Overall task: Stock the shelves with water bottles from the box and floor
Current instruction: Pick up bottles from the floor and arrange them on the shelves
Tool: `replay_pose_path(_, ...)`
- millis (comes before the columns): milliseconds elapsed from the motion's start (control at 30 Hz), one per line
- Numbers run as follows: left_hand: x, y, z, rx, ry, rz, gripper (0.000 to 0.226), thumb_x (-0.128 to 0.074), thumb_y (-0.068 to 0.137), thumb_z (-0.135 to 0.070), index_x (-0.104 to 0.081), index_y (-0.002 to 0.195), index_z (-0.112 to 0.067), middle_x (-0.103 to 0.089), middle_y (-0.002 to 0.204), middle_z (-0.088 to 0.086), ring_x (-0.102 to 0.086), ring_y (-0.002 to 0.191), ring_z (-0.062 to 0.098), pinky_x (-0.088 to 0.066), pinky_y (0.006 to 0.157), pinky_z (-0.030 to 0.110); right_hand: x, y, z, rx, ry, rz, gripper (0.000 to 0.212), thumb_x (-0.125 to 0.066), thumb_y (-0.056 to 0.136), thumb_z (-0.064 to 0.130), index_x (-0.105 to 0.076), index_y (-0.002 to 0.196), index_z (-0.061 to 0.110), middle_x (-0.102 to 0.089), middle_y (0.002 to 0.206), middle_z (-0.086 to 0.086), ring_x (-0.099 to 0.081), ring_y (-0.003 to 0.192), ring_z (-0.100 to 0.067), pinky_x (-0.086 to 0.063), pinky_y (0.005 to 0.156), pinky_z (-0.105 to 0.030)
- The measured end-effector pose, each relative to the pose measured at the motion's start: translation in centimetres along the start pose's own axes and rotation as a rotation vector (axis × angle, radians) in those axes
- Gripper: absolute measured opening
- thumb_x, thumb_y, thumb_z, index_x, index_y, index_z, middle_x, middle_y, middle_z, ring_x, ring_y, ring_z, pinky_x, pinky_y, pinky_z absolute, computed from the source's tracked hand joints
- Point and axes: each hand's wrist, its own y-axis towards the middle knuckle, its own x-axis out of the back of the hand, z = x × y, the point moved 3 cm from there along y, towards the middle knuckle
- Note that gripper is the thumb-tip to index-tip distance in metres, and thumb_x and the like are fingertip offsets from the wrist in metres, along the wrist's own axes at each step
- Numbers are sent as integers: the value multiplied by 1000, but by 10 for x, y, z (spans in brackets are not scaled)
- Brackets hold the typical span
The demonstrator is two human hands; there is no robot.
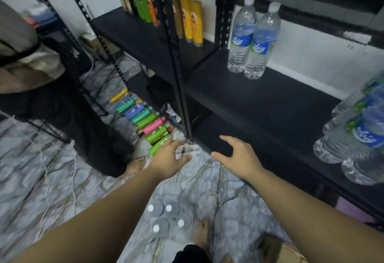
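Note:
Two water bottles [252, 38] with blue labels stand upright at the back of the black shelf [259, 104]. More water bottles [353, 136] crowd the shelf's right end. Several white-capped bottles [168, 217] stand on the floor between my arms, seen from above. My left hand [169, 159] hovers open over the floor near the shelf post, holding nothing. In front of the lower shelf edge, my right hand [239, 156] reaches out with fingers spread and empty. A corner of a cardboard box [280, 250] shows at the bottom right.
A black upright post [178, 75] divides two shelf bays. Yellow, orange and green packs [187, 19] stand on the left bay. A row of coloured packs [143, 117] lies on the marble floor. Bare feet [201, 233] and another person's foot [135, 165] are nearby.

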Motion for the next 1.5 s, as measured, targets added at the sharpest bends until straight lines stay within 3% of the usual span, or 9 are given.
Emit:
replay_pose_path(133, -11, -39, 43, 80, 43, 22, 60, -62, 97, -56, -51, 149, -27, -50, 150, -5, -48, 139, 18, -28, 99, 17, -46, -17, 3, -41, 26, 73, 74, -78, 85, 55, -55, 148, 24, -57, 148, 3, -53, 135, -16, -44, 112, -33)
replay_pose_path(233, -28, -58, 83, 158, -41, 59, 59, -66, 95, -54, -55, 145, -25, -53, 146, -2, -52, 134, 20, -36, 103, 25, -85, -26, 4, -53, 33, 117, 70, -80, 84, 51, -59, 144, 24, -59, 146, 3, -54, 135, -17, -42, 112, -29)
replay_pose_path(400, -70, -74, 166, 274, -130, 100, 52, -69, 93, -51, -61, 136, -24, -54, 137, -2, -63, 114, 20, -39, 88, 24, -175, -30, -9, -129, 33, 245, 68, -81, 83, 51, -60, 142, 27, -59, 146, 4, -54, 133, -13, -42, 104, -21)
replay_pose_path(533, -119, -69, 238, 331, -161, 122, 50, -73, 91, -48, -63, 133, -22, -59, 132, 3, -60, 119, 24, -42, 91, 27, -258, -19, -30, -200, 18, 328, 64, -83, 84, 42, -60, 142, 23, -60, 142, 2, -57, 125, -13, -39, 90, -15)
replay_pose_path(733, -195, -44, 327, 394, -199, 115, 46, -79, 88, -38, -67, 126, -17, -62, 117, 10, -63, 109, 30, -45, 89, 32, -370, 8, -71, -231, -18, 339, 54, -83, 84, 35, -67, 134, 21, -66, 131, -3, -63, 113, -19, -49, 87, -25)
replay_pose_path(1000, -298, -1, 416, 406, -202, 140, 61, -80, 85, -42, -61, 140, -24, -60, 123, 8, -65, 112, 28, -52, 98, 37, -497, 52, -137, -162, -181, 397, 48, -83, 84, 28, -69, 127, 13, -64, 121, -12, -64, 109, -33, -57, 88, -45)
replay_pose_path(1133, -328, 11, 433, 365, -228, 94, 59, -87, 79, -34, -66, 132, -22, -61, 115, 9, -68, 101, 30, -57, 91, 42, -534, 62, -154, -129, -316, 412, 49, -83, 84, 31, -68, 128, 15, -59, 125, -10, -62, 111, -32, -58, 89, -45)
replay_pose_path(1233, -334, 20, 436, 345, -187, 51, 48, -88, 78, -31, -70, 120, -16, -59, 110, 11, -66, 92, 31, -56, 83, 41, -545, 66, -161, -141, -431, 368, 31, -75, 90, 18, -69, 120, 12, -55, 126, -11, -64, 106, -34, -58, 86, -42)
replay_pose_path(1500, -308, 21, 427, 365, -172, -2, 21, -75, 84, -18, -68, 99, -5, -57, 101, 10, -61, 90, 31, -53, 76, 38, -523, 64, -155, -184, -303, 287, 17, -73, 86, 5, -71, 103, 7, -52, 113, -12, -60, 84, -31, -50, 70, -31)
